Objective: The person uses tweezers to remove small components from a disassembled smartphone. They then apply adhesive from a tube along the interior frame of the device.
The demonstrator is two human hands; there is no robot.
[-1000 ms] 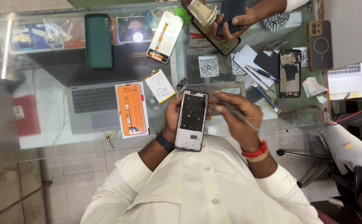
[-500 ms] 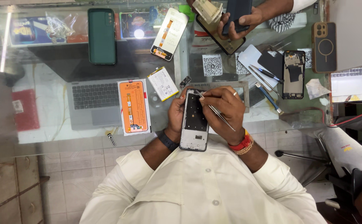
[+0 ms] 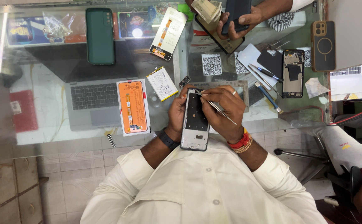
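Glass counter (image 3: 44,128), laptop (image 3: 91,103), green phone (image 3: 100,36), orange screen box (image 3: 133,107), opened phone (image 3: 293,73), screwdrivers (image 3: 267,73)

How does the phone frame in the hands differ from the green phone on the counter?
The phone frame is opened, its dark insides showing; the green phone is closed and whole. The frame is held by the left hand while the right hand works on it with tweezers; the green phone lies untouched. Both lie lengthwise, pointing away.

The person wears a cream button-front shirt with its long sleeves rolled up. A dark watch band circles the left wrist; red and beaded bracelets circle the right.
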